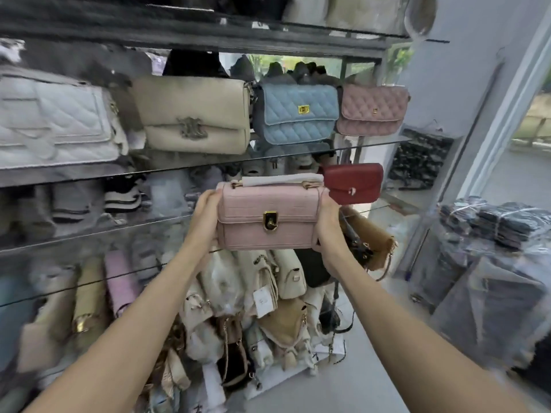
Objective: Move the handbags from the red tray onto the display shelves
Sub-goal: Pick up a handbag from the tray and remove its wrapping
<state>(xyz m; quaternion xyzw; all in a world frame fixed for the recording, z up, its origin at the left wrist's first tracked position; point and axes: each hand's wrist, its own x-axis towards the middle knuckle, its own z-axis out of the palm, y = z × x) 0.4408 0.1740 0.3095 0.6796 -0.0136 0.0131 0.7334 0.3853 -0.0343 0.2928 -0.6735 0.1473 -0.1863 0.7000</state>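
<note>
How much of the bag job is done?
Looks done: a white quilted bag, a beige flap bag, a blue quilted bag and a pink quilted bag stand on the glass shelf, a small dark red bag below. In hand: the left hand and right hand grip a pale pink boxy handbag, not yet shelved. Left: probably the heap of bags lower down.
</note>
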